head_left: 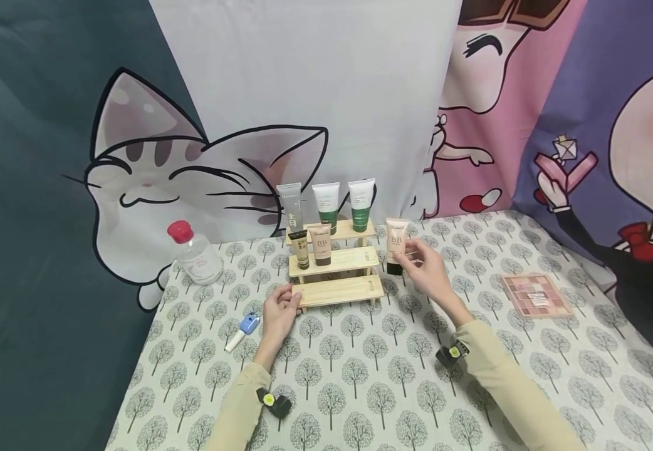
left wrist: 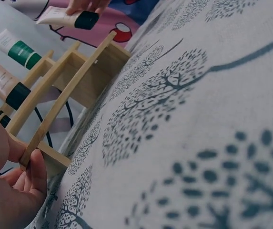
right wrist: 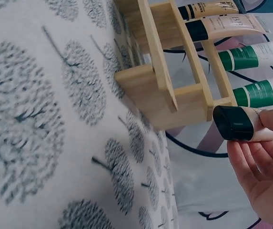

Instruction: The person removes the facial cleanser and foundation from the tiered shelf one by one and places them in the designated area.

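A three-step wooden display rack [head_left: 334,291] stands on the cloth-covered table. My left hand [head_left: 279,313] pinches the left end of its lowest step, thumb on top. To the right of the rack, my right hand [head_left: 425,266] holds a pink BB cream tube [head_left: 396,241] upright, black cap down, between thumb and fingers. On the middle step stand a small black-and-gold tube [head_left: 301,250] and another pink BB cream tube [head_left: 321,244]. The top step bears a grey-green tube [head_left: 290,203] and two white-and-green tubes, one in the middle [head_left: 326,203] and one at right [head_left: 361,203].
A clear bottle with a red cap [head_left: 198,254] stands at the back left. A blue-and-white pen-like item [head_left: 243,331] lies left of my left hand. At the right lies a makeup palette [head_left: 537,295]. A printed cartoon curtain [head_left: 304,75] hangs behind the table.
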`<act>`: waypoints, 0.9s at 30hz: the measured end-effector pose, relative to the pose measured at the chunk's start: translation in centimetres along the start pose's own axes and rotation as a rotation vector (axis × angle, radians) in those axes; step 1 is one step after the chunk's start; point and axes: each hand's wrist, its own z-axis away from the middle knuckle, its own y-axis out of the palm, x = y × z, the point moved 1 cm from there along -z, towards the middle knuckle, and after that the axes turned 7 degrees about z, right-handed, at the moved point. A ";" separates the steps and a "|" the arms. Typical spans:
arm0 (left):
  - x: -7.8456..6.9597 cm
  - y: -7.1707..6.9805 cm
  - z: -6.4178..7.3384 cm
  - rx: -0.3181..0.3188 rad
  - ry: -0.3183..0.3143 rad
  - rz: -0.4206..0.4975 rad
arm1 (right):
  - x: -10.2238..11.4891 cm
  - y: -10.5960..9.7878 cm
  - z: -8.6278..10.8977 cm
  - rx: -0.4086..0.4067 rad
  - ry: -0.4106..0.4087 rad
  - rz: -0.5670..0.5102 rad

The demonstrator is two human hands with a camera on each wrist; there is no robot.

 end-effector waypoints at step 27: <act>0.1 -0.1 0.0 -0.008 0.036 -0.066 | -3.2 -1.7 4.4 0.296 0.144 0.181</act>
